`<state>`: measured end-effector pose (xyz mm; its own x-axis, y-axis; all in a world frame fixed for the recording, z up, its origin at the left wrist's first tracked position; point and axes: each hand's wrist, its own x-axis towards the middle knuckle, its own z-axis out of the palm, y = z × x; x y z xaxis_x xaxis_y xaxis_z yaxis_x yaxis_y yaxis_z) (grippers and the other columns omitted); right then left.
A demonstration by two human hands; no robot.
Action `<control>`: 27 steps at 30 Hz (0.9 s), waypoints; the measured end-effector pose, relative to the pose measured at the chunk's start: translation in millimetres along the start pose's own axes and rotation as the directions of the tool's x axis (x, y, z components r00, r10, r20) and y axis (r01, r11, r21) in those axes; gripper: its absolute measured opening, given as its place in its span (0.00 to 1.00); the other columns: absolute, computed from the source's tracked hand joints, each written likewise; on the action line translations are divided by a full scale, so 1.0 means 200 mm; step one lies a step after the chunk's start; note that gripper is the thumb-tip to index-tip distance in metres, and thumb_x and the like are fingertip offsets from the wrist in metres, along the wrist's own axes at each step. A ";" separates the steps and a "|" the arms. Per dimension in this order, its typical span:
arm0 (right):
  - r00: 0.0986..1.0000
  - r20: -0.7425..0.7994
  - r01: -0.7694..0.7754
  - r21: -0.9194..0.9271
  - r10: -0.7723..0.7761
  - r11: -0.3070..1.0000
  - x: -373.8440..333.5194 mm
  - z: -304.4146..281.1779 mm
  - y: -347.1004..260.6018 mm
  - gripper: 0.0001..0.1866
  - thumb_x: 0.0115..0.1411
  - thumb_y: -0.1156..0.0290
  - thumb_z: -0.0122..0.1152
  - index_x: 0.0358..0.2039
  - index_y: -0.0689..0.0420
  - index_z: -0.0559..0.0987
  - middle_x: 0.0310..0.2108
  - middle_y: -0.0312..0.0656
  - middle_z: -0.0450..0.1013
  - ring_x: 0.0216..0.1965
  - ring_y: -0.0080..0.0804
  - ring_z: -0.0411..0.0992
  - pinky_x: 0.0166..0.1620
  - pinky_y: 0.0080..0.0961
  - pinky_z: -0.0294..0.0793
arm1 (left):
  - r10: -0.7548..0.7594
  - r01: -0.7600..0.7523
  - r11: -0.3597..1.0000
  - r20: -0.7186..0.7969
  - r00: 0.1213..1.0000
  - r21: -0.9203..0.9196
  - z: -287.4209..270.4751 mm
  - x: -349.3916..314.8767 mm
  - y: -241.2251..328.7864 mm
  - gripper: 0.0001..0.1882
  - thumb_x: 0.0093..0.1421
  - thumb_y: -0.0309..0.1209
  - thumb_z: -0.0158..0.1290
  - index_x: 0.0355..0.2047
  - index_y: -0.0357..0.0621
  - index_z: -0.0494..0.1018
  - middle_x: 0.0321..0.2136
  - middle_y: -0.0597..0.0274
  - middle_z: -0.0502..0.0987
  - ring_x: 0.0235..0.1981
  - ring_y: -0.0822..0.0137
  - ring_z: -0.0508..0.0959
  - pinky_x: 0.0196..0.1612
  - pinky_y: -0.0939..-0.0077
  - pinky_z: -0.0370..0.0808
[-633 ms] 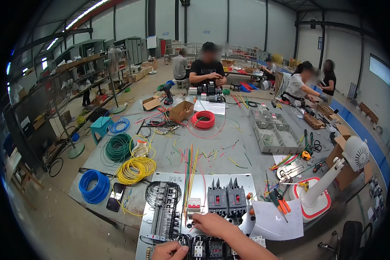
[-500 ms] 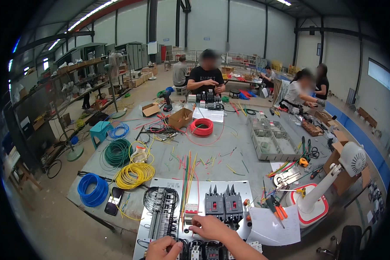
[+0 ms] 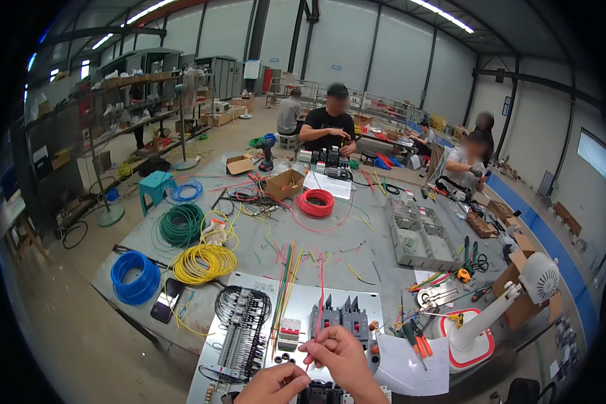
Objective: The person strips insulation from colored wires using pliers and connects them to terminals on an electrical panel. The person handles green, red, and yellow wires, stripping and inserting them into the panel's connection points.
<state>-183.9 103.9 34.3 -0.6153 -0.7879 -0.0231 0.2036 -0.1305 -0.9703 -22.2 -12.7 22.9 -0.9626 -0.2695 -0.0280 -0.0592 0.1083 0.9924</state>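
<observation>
Over the metal mounting plate (image 3: 249, 281) my right hand (image 3: 343, 355) pinches a thin red wire (image 3: 322, 286), which rises nearly upright from its fingers. The wire's lower end comes to the closed fingertips of my left hand (image 3: 276, 385). Behind the hands, two dark moulded-case circuit breakers (image 3: 354, 318) are mounted side by side. A small white breaker with a red lever (image 3: 289, 330) sits to their left. Further left runs a terminal strip with looped black wires (image 3: 244, 323). Contactor-like parts below the hands are partly hidden.
Blue (image 3: 135, 277), yellow (image 3: 205, 264), green (image 3: 182, 224) and red wire coils (image 3: 315, 202) lie around a phone (image 3: 167, 300) and wire scraps. At right are a paper sheet (image 3: 411, 367), pliers (image 3: 421, 343), a white fan (image 3: 498, 306) and a grey divided tray (image 3: 421, 232). People work beyond.
My right hand has come up from beside the small breaker and now holds the red wire upright. My left hand has moved right, close to it. The head view has shifted and tilted.
</observation>
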 end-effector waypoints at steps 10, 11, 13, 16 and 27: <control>0.991 -0.133 -0.011 0.095 0.024 0.995 -0.26 0.06 0.09 0.19 0.68 0.76 0.60 0.54 0.64 0.62 0.41 0.54 0.82 0.40 0.29 0.80 0.46 0.24 0.79 | 0.027 -0.001 0.957 0.086 0.996 -0.291 0.05 -0.06 -0.06 0.12 0.73 0.35 0.52 0.39 0.38 0.76 0.28 0.75 0.72 0.27 0.84 0.65 0.29 0.83 0.64; 0.991 -0.135 0.008 0.118 0.008 0.993 -0.27 0.08 0.10 0.19 0.68 0.76 0.60 0.53 0.65 0.62 0.41 0.54 0.82 0.41 0.30 0.80 0.47 0.25 0.79 | 0.002 0.028 0.943 0.088 0.996 -0.333 0.04 -0.06 -0.07 0.12 0.73 0.35 0.52 0.39 0.39 0.75 0.29 0.76 0.73 0.27 0.84 0.66 0.29 0.82 0.65; 0.988 -0.149 0.057 0.130 -0.038 0.990 -0.27 0.09 0.08 0.19 0.69 0.76 0.60 0.53 0.65 0.63 0.42 0.55 0.82 0.43 0.31 0.81 0.50 0.27 0.78 | -0.004 0.035 0.920 0.079 0.997 -0.389 0.07 -0.05 -0.06 0.11 0.72 0.34 0.53 0.37 0.39 0.74 0.28 0.75 0.73 0.26 0.81 0.66 0.29 0.78 0.66; 0.951 -0.308 0.020 0.139 0.024 0.990 -0.32 0.17 -0.01 0.14 0.66 0.74 0.62 0.50 0.63 0.77 0.32 0.40 0.80 0.33 0.23 0.77 0.37 0.21 0.77 | -0.062 0.088 0.945 0.091 0.994 -0.315 0.07 -0.08 0.11 0.13 0.71 0.34 0.52 0.31 0.40 0.75 0.21 0.70 0.72 0.22 0.79 0.68 0.25 0.78 0.67; 0.993 -0.116 0.008 0.106 0.004 0.994 -0.43 0.08 0.10 0.07 0.64 0.78 0.64 0.40 0.58 0.75 0.33 0.33 0.75 0.36 0.19 0.74 0.40 0.17 0.74 | 0.329 -0.330 0.944 0.049 0.943 0.014 0.08 -0.08 0.06 0.14 0.70 0.35 0.53 0.30 0.39 0.73 0.23 0.57 0.72 0.25 0.63 0.73 0.31 0.67 0.71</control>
<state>-115.2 160.0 21.2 -0.6985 -0.7135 -0.0546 0.2778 -0.2000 -0.9396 -11.6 8.8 32.3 -0.9404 -0.1713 0.2938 0.2578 0.2045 0.9443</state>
